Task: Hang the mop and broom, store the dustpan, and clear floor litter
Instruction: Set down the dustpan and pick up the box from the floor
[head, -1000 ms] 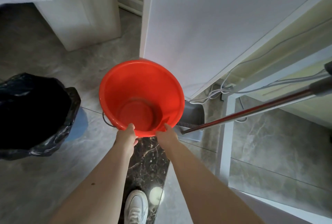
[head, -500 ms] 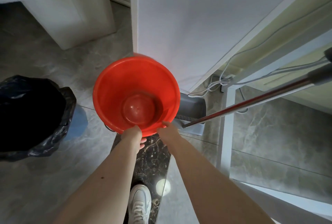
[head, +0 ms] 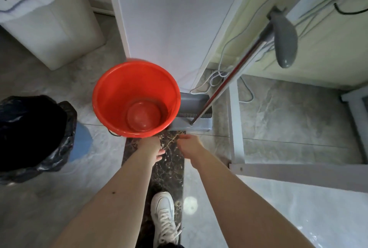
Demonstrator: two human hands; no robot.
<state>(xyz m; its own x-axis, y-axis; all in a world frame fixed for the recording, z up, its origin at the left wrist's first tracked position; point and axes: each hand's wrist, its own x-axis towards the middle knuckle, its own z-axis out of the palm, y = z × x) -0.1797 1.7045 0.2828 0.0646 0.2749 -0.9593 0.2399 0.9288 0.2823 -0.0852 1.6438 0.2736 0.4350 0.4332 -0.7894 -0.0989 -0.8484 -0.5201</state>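
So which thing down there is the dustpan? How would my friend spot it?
Find the big red bucket standing on the floor by the white wall panel. The dustpan sits right beside it: flat and grey, with a comb-like ridge, and a long red pole rising from it, unlike the round bucket.

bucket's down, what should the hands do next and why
Probably reach the right hand toward the red pole of the dustpan. Both hands look empty: the left hand sits just off the bucket, which stands on the floor, and the dustpan stands right beside it.
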